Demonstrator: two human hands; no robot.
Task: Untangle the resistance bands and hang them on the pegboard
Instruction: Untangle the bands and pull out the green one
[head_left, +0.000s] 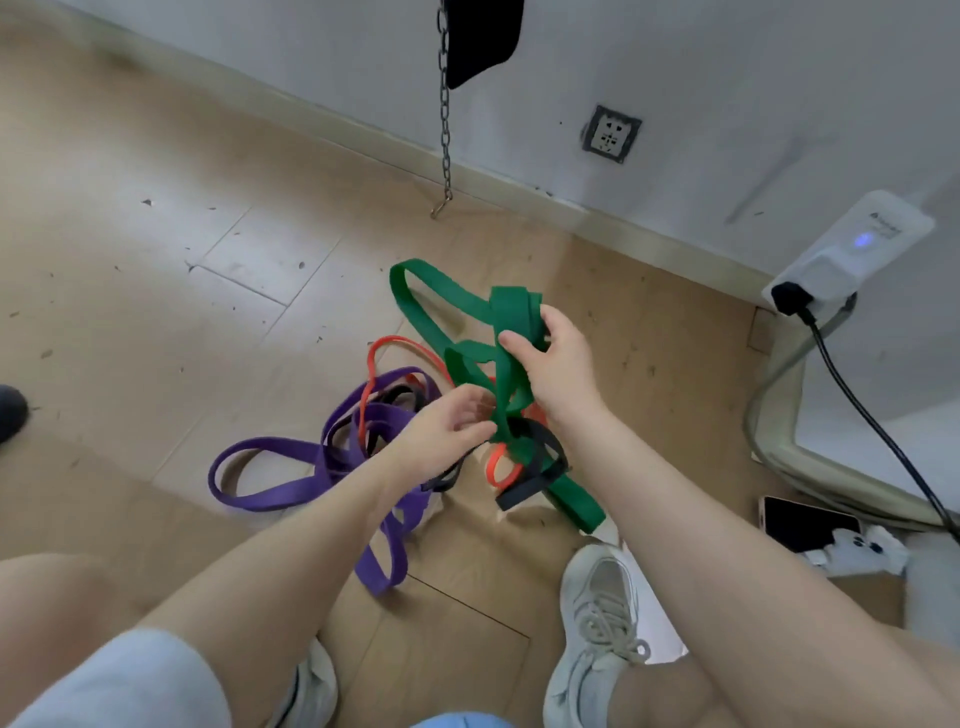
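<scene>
- Gripping a bunched fold of the green band (511, 332) at frame centre, the right hand (558, 366) has thumb and fingers curled round it.
- Left hand (447, 428), below-left, pinches the green band's lower strand.
- Purple band (291, 467), orange band (400, 345) and black band (540, 452) lie tangled on the wooden floor (156, 234) beneath the fingers.

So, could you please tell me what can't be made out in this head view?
- Pegboard: not in the head view at all.
- Knot where the green band, orange band and black band cross: hidden behind the left hand and right hand.
- Black object above the chain: cut off by the top edge.
</scene>
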